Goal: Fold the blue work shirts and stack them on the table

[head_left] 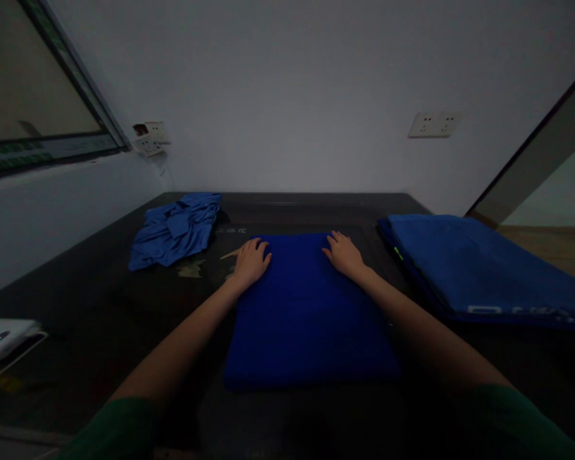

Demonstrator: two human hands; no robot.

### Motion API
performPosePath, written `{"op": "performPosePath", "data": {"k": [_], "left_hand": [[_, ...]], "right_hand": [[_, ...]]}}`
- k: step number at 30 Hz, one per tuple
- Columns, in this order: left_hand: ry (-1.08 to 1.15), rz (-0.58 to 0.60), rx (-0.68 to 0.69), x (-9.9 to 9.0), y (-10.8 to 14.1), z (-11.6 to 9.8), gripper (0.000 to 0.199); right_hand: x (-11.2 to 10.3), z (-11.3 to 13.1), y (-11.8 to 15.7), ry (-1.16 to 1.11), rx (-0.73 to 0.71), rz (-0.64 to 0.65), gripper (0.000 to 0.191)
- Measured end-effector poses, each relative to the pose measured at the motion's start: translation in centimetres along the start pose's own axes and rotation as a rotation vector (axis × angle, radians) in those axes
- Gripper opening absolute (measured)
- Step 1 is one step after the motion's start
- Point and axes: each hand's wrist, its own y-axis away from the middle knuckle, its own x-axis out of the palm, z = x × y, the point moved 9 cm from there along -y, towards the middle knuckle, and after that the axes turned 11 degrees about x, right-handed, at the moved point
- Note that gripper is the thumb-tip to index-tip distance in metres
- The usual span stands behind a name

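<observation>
A deep-blue folded cloth (309, 313) lies flat as a neat rectangle on the dark table (268, 421) in front of me. My left hand (252, 262) rests at its far left corner, palm down, with the fingers apart. At the far right corner lies my right hand (344, 253), also palm down and spread, its fingertips on the cloth near the edge. Neither hand grips anything. The cloth's exact kind cannot be made out in the dim light.
A crumpled blue garment (175, 230) lies at the back left. To the right sits a stack of folded blue fabric (483, 265). A white device (7, 337) with a cable is at the left edge. Wall sockets (434, 124) are on the wall behind the table.
</observation>
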Motion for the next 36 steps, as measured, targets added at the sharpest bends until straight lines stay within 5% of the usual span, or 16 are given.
{"op": "performPosePath", "data": {"k": [6, 11, 15, 18, 22, 26, 31, 36], "left_hand": [[0.066, 0.153, -0.109, 4.1, -1.5, 2.5, 0.070], [0.015, 0.067, -0.099, 3.3, -1.3, 2.9, 0.068], [-0.030, -0.060, 0.165, -0.2, -0.5, -2.1, 0.050], [0.099, 0.088, 0.371, -0.3, 2.6, -7.4, 0.046], [0.234, 0.267, 0.594, 0.2, 8.9, -12.9, 0.054], [0.194, 0.242, 0.589, 0.3, 11.5, -12.4, 0.057], [0.128, 0.213, 0.598, 0.0, 11.9, -10.4, 0.053], [0.111, 0.170, 0.559, -1.9, 13.1, -11.9, 0.043]], "right_hand": [[3.4, -2.7, -1.9, 0.001, 0.160, 0.071, 0.068], [3.6, -4.4, -1.7, -0.012, 0.230, 0.020, 0.067], [-0.1, -1.8, -0.4, 0.039, 0.091, -0.140, 0.054], [-1.9, 1.7, 3.0, 0.014, -0.098, -0.118, 0.052], [-0.5, 4.1, 10.3, -0.028, -0.272, 0.099, 0.055], [1.3, 1.1, 14.3, 0.023, -0.224, 0.120, 0.061], [1.3, -3.3, 14.0, 0.028, -0.095, 0.052, 0.059], [-0.4, -0.4, 15.1, 0.072, -0.205, -0.007, 0.053]]}}
